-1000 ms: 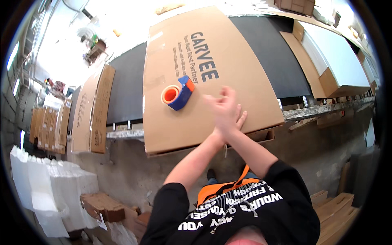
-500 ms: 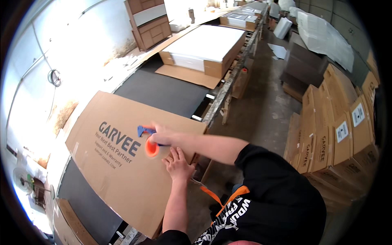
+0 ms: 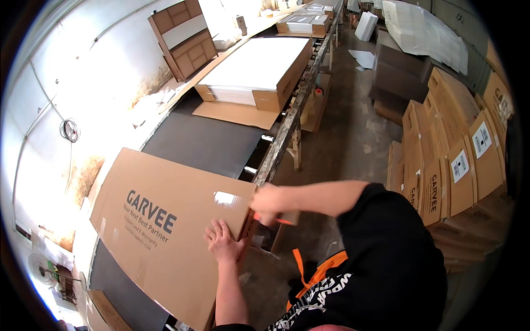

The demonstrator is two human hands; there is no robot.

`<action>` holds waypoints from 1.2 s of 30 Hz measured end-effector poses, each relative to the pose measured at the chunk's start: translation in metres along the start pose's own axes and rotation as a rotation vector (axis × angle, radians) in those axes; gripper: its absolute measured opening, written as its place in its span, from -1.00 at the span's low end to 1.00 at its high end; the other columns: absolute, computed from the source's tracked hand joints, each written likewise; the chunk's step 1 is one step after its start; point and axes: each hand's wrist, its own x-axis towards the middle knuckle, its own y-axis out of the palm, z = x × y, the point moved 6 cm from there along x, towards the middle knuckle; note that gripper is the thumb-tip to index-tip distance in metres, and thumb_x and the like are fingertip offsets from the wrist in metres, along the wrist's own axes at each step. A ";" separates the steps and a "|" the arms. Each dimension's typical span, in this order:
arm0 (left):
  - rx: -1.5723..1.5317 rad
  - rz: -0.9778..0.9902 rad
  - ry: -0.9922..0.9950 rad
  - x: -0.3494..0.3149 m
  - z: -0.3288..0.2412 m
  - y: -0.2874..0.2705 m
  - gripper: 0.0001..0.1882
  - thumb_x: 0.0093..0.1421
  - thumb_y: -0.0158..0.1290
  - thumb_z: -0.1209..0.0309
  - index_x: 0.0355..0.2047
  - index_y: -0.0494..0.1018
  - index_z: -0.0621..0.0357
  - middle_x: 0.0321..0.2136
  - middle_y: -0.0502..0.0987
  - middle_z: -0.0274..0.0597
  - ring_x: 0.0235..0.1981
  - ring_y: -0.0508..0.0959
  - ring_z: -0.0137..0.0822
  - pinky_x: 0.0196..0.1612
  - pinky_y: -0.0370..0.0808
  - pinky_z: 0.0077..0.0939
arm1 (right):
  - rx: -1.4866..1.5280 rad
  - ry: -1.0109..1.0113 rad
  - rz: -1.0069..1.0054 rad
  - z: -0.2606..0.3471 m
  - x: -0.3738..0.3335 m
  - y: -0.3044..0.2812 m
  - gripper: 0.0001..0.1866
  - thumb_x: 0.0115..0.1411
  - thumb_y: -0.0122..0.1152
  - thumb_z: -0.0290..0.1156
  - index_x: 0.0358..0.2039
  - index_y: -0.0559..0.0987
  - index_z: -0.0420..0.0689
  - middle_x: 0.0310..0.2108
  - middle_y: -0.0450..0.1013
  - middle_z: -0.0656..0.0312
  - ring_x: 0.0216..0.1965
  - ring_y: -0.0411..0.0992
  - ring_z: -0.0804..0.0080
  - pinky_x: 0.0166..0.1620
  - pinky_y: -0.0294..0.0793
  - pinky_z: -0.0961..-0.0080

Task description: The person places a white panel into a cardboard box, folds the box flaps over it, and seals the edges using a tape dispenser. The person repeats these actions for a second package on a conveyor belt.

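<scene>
A large flat cardboard box (image 3: 182, 265) with dark printing lies on the dark conveyor belt in front of me. My left hand (image 3: 223, 243) rests on its top near the right edge, fingers spread. Just past that edge, my right hand (image 3: 266, 203) is closed round a tape dispenser, mostly hidden and blurred; an orange part of the tape dispenser (image 3: 286, 219) shows below the fingers. On the box top near this hand, a shiny strip of tape (image 3: 227, 198) runs to the edge.
Further along the belt (image 3: 193, 138) sits an open carton with white panels (image 3: 254, 60). Stacked cardboard boxes (image 3: 441, 176) stand right of the aisle, with white wrapped bundles (image 3: 425, 36) beyond. A fan (image 3: 41, 268) is at left, and a person stands far off.
My right hand has moved right and down with the tape dispenser, from the box top to past its right edge. A shiny tape strip now shows there. My left hand still presses the box.
</scene>
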 end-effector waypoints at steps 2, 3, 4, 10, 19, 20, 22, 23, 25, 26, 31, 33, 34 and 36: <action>0.034 -0.020 0.009 0.002 -0.007 -0.003 0.07 -0.29 0.37 -0.09 0.21 0.30 0.21 0.26 0.27 0.09 0.23 0.26 0.29 0.30 0.19 0.02 | 0.071 0.000 0.031 -0.009 -0.016 0.043 -0.71 -0.23 0.20 -0.31 -0.45 0.69 -0.10 -0.41 0.60 0.06 -0.33 0.60 0.13 -0.30 0.59 0.23; 0.043 -0.027 0.022 0.002 -0.008 -0.003 0.06 -0.29 0.38 -0.07 0.20 0.31 0.22 0.24 0.29 0.10 0.22 0.27 0.30 0.28 0.21 0.02 | 0.043 0.009 0.000 -0.011 -0.002 0.060 -0.71 -0.19 0.22 -0.28 -0.41 0.70 -0.08 -0.37 0.61 0.09 -0.28 0.60 0.16 -0.28 0.60 0.25; 0.054 -0.028 0.038 0.001 -0.010 -0.004 0.05 -0.29 0.38 -0.06 0.19 0.32 0.24 0.23 0.31 0.10 0.22 0.28 0.31 0.27 0.23 0.02 | 0.022 0.019 -0.029 -0.006 0.018 0.068 -0.70 -0.16 0.24 -0.26 -0.37 0.71 -0.05 -0.34 0.62 0.11 -0.22 0.60 0.19 -0.26 0.60 0.27; -0.015 -0.095 0.014 -0.004 -0.001 -0.014 0.03 -0.32 0.38 -0.01 0.18 0.33 0.22 0.21 0.34 0.10 0.18 0.31 0.32 0.23 0.28 0.09 | -0.386 -0.151 0.021 0.041 0.059 0.187 -0.76 -0.10 0.33 -0.19 -0.38 0.69 0.07 -0.29 0.60 0.30 -0.23 0.57 0.30 -0.29 0.58 0.20; 0.023 -0.026 0.051 -0.014 0.005 -0.010 -0.04 -0.09 0.28 -0.04 0.26 0.24 0.17 0.30 0.22 0.02 0.29 0.23 0.16 0.32 0.16 0.03 | 0.201 0.221 0.383 0.051 -0.067 0.306 -0.50 0.00 0.15 -0.13 -0.05 0.62 -0.07 0.03 0.42 -0.04 0.04 0.45 0.06 0.04 0.47 0.21; -0.025 -0.018 0.052 -0.021 0.006 -0.012 -0.05 -0.05 0.27 0.03 0.29 0.19 0.18 0.32 0.19 -0.02 0.32 0.19 0.11 0.35 0.13 -0.04 | 0.250 0.239 0.343 0.056 -0.071 0.316 -0.48 0.02 0.12 -0.14 0.01 0.59 -0.03 0.04 0.41 -0.05 0.04 0.44 0.03 0.06 0.45 0.19; -0.134 -0.013 0.115 -0.057 0.031 -0.008 -0.03 -0.04 0.29 0.08 0.32 0.13 0.17 0.32 0.18 -0.04 0.33 0.17 0.10 0.36 0.12 -0.07 | 0.354 0.325 0.292 0.073 -0.084 0.308 -0.46 0.02 0.08 -0.16 0.05 0.56 0.01 0.02 0.41 -0.07 0.05 0.44 -0.01 0.06 0.45 0.16; -0.137 -0.011 0.116 -0.081 0.045 -0.016 -0.03 -0.04 0.29 0.08 0.32 0.13 0.17 0.32 0.18 -0.04 0.33 0.17 0.10 0.36 0.12 -0.07 | 0.354 0.328 0.295 0.080 -0.092 0.305 -0.46 0.02 0.08 -0.16 0.05 0.56 0.01 0.02 0.41 -0.07 0.05 0.44 -0.01 0.06 0.45 0.16; -0.027 0.052 0.097 -0.145 0.082 -0.041 0.00 -0.05 0.30 0.10 0.32 0.11 0.24 0.32 0.17 0.03 0.33 0.17 0.09 0.36 0.12 -0.08 | 0.364 0.436 0.217 0.087 -0.104 0.295 -0.47 0.02 0.07 -0.17 0.05 0.55 0.05 0.01 0.41 -0.09 0.04 0.44 -0.03 0.06 0.45 0.14; 0.027 0.077 0.053 -0.176 0.101 -0.055 0.02 -0.07 0.31 0.07 0.31 0.11 0.29 0.31 0.17 0.09 0.33 0.16 0.09 0.36 0.13 -0.09 | 0.350 0.457 0.191 0.092 -0.106 0.288 -0.48 0.00 0.07 -0.19 0.03 0.56 0.07 -0.01 0.41 -0.10 0.01 0.46 -0.02 0.03 0.47 0.13; 0.090 -0.020 0.008 -0.287 0.203 -0.052 0.09 -0.13 0.33 0.02 0.27 0.11 0.43 0.27 0.20 0.25 0.31 0.21 0.09 0.36 0.14 -0.11 | 0.182 0.022 -0.458 0.240 -0.069 0.104 -0.56 -0.07 0.19 -0.22 -0.08 0.54 0.13 -0.06 0.41 -0.09 -0.21 0.52 -0.10 -0.13 0.54 0.05; -0.031 -0.170 0.093 -0.290 0.214 -0.045 0.13 -0.18 0.36 -0.01 0.25 0.12 0.45 0.23 0.26 0.28 0.27 0.27 0.14 0.33 0.19 -0.11 | 0.223 -0.051 -0.497 0.305 -0.039 0.027 -0.50 -0.09 0.21 -0.25 -0.04 0.52 0.10 -0.10 0.43 -0.07 -0.23 0.53 -0.11 -0.16 0.56 0.07; -0.037 -0.182 0.097 -0.285 0.212 -0.045 0.13 -0.18 0.36 -0.01 0.25 0.12 0.45 0.23 0.26 0.28 0.27 0.27 0.14 0.33 0.19 -0.11 | 0.211 -0.083 -0.650 0.329 -0.028 -0.002 -0.47 -0.08 0.21 -0.27 0.00 0.50 0.10 -0.14 0.45 -0.03 -0.23 0.54 -0.05 -0.18 0.57 0.08; -0.183 -0.194 -0.018 -0.285 0.216 -0.047 0.17 -0.24 0.39 -0.02 0.25 0.12 0.46 0.19 0.30 0.29 0.23 0.32 0.17 0.25 0.31 -0.11 | 0.162 -0.102 -0.591 0.368 0.011 -0.046 -0.57 -0.08 0.20 -0.26 -0.12 0.59 -0.03 -0.18 0.48 0.00 -0.23 0.56 0.04 -0.19 0.58 0.16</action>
